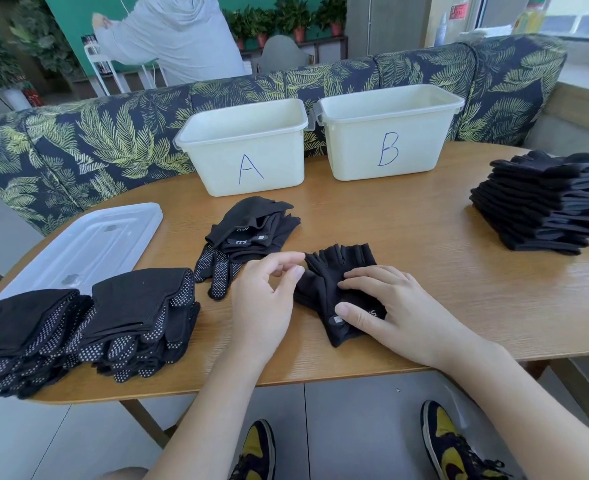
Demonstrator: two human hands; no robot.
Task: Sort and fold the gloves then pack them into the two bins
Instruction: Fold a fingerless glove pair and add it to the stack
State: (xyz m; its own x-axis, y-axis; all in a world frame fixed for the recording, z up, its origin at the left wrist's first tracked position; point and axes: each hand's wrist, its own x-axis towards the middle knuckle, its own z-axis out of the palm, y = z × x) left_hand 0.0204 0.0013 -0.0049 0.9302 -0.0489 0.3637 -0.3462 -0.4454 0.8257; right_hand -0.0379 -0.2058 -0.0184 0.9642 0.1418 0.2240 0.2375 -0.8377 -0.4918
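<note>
My right hand (395,308) presses flat on the fingerless glove (334,275) near the table's (407,220) front edge; my left hand (265,296) hovers beside it, loosely curled, holding nothing. I should keep it pinned and fold squarely. Bin A (244,147) and bin B (388,131) at the far edge look empty.

Looks like a café or lounge-type seating area, not a workshop: curved booth sofa (113,140) w/ leaf-print fabric wraps a rounded wooden tabletop (407,271); row of potted plants (286,19) on a shelf behind, green wall (68,8), tiled floor, window (577,15) at right, another person (179,36) in the bkgd
</note>
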